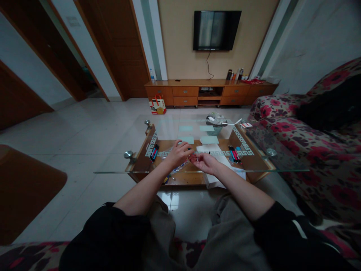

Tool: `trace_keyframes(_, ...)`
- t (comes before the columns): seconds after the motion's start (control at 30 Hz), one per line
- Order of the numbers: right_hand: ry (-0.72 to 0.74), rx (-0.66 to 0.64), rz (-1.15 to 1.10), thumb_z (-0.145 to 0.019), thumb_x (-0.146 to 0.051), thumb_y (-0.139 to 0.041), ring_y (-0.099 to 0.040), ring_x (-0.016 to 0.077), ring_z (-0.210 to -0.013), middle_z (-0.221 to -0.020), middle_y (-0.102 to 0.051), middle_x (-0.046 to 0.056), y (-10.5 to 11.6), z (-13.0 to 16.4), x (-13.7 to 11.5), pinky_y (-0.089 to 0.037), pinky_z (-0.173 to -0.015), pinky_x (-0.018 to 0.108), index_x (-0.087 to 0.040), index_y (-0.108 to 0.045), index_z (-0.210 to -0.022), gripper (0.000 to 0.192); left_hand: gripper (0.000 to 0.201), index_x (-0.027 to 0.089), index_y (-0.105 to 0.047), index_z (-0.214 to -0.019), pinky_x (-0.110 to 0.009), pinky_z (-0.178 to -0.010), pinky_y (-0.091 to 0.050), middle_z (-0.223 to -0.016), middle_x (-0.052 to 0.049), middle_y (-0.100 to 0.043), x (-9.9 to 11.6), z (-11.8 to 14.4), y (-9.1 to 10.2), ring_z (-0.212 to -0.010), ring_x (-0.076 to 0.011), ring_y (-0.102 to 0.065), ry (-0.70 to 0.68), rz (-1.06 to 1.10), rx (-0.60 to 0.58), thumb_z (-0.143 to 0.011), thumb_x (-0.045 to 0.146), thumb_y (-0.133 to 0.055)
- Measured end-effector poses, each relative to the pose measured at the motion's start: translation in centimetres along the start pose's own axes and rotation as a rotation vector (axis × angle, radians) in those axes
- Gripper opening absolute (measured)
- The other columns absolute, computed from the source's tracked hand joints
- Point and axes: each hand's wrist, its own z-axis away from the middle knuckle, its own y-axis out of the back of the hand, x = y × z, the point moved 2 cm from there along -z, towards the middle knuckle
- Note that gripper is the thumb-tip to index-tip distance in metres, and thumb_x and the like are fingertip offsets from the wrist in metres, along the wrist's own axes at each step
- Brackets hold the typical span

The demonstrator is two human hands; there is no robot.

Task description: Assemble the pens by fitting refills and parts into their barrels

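Note:
My left hand (180,152) and my right hand (205,162) meet above the near part of the glass table (118,162). The left fingers curl toward the right fingertips. My right hand is turned partly palm up, its fingers pinched on something small that I cannot make out. A short dark tip shows just above that hand. Below the left hand lies clear plastic packaging (179,166). To the left is a row of pens (153,153) in black, red and blue; a similar group of pens (234,154) sits to the right.
Several pale green cards (209,140) lie beyond my hands. A white box (216,180) shows under the glass on the right. Behind the table stands a bin (214,130) with a bag in it. A flowered sofa (282,128) is at the right, a brown stool (28,192) at the left.

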Motion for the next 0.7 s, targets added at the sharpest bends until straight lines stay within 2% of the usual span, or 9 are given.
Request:
trace_keyframes(0.07, 0.08, -0.001, 0.078, -0.082, 0.008, -0.042, -0.069, 0.0143, -0.07, -0.077, -0.066, 0.01, -0.1, 0.1, -0.2, -0.061, -0.069, 0.02, -0.007, -0.059, -0.098, 0.028, 0.026, 0.025, -0.068, -0.113, -0.044, -0.108, -0.03, -0.109, -0.008, -0.07, -0.4, 0.1, -0.5, -0.108, -0.021, -0.059, 0.078, 0.032, 0.046, -0.093, 0.018, -0.053)
trace_keyframes(0.17, 0.287, 0.052, 0.221, -0.082, 0.008, -0.047, -0.071, 0.0139, -0.07, -0.079, -0.069, 0.008, 0.0, 0.2, -0.7, -0.061, -0.069, 0.02, -0.012, -0.055, -0.102, 0.03, 0.027, 0.022, -0.066, -0.116, -0.041, -0.105, -0.035, -0.106, -0.007, -0.072, -1.5, 0.5, -1.8, -0.102, -0.0194, -0.063, 0.24, 0.146, 0.115, -0.093, 0.019, -0.053)
trace_keyframes(0.27, 0.502, 0.126, 0.307, -0.085, 0.004, -0.052, -0.072, 0.015, -0.07, -0.077, -0.071, 0.006, 0.3, -0.1, -1.3, -0.061, -0.069, 0.023, -0.017, -0.047, -0.102, 0.027, 0.026, 0.019, -0.064, -0.115, -0.034, -0.093, -0.046, -0.102, -0.007, -0.073, -2.7, 1.1, -3.3, -0.094, -0.018, -0.067, 0.415, 0.373, 0.176, -0.09, 0.02, -0.057)
trace_keyframes(0.33, 0.614, 0.152, 0.339, -0.088, -0.003, -0.055, -0.073, 0.0159, -0.07, -0.077, -0.072, 0.005, 0.8, -0.4, -1.9, -0.061, -0.068, 0.025, -0.019, -0.044, -0.1, 0.023, 0.034, 0.019, -0.059, -0.122, -0.029, -0.084, -0.051, -0.094, -0.005, -0.073, -3.4, 1.6, -4.2, -0.085, -0.0161, -0.068, 0.546, 0.564, 0.22, -0.089, 0.024, -0.06)
trace_keyframes(0.4, 0.7, 0.155, 0.37, -0.091, -0.01, -0.059, -0.073, 0.0167, -0.072, -0.078, -0.072, 0.005, 1.4, -0.7, -2.5, -0.061, -0.07, 0.027, -0.02, -0.043, -0.098, 0.02, 0.042, 0.019, -0.054, -0.128, -0.027, -0.08, -0.053, -0.087, -0.003, -0.072, -3.9, 2.0, -4.9, -0.081, -0.0152, -0.069, 0.621, 0.721, 0.24, -0.087, 0.026, -0.062)
trace_keyframes(0.53, 0.798, 0.161, 0.442, -0.088, -0.024, -0.068, -0.074, 0.0178, -0.075, -0.08, -0.072, 0.005, 2.8, -1.3, -3.9, -0.062, -0.071, 0.03, -0.019, -0.047, -0.096, 0.023, 0.039, 0.018, -0.058, -0.121, -0.026, -0.074, -0.055, -0.083, -0.002, -0.067, -4.5, 2.6, -5.7, -0.076, -0.0149, -0.07, 0.682, 0.861, 0.244, -0.084, 0.029, -0.066)
trace_keyframes(0.7, 0.825, 0.186, 0.647, -0.087, -0.033, -0.067, -0.071, 0.0173, -0.068, -0.078, -0.071, 0.006, 4.2, -1.6, -4.8, -0.06, -0.064, 0.028, -0.015, -0.06, -0.088, 0.02, 0.034, 0.017, -0.063, -0.115, -0.025, -0.073, -0.055, -0.09, -0.004, -0.066, -5.1, 3.0, -5.9, -0.076, -0.0144, -0.069, 0.747, 0.796, 0.222, -0.082, 0.028, -0.065)
